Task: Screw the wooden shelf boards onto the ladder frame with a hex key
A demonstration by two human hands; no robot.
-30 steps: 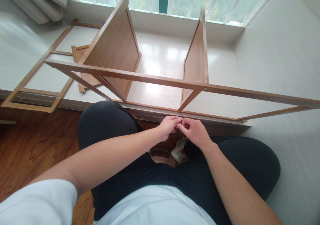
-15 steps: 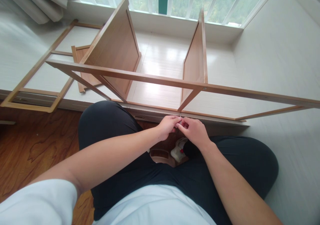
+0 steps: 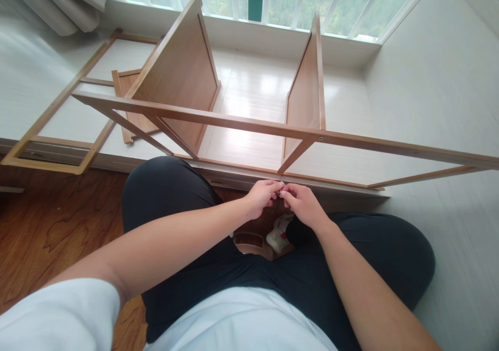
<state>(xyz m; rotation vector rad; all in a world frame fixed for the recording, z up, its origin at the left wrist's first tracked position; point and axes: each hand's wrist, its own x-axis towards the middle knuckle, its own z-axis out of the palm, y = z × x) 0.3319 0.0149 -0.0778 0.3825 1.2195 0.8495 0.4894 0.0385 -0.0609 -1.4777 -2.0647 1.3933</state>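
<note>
My left hand (image 3: 261,199) and my right hand (image 3: 304,204) meet at the front edge of the ledge, fingertips pinched together. Between them is a small thin metal piece (image 3: 281,190), mostly covered by the fingers; its exact kind cannot be made out. Just above my hands is the lower rail of a wooden shelf frame (image 3: 253,126), which lies on its side along the ledge. Two wooden panels, a left one (image 3: 179,80) and a right one (image 3: 306,91), stand upright behind its near side, joined to it.
On the left, a ladder-like wooden frame (image 3: 58,106) and a smaller wooden panel (image 3: 132,88) rest on the white ledge (image 3: 249,80). A grey curtain (image 3: 58,2) hangs at the back left. My bent knees flank the hands, above a wooden floor (image 3: 74,221).
My right hand's fingers have shifted and loosened slightly around the small metal piece, which shows less above the fingertips. The left hand has barely moved, and the wooden frame stays put.
</note>
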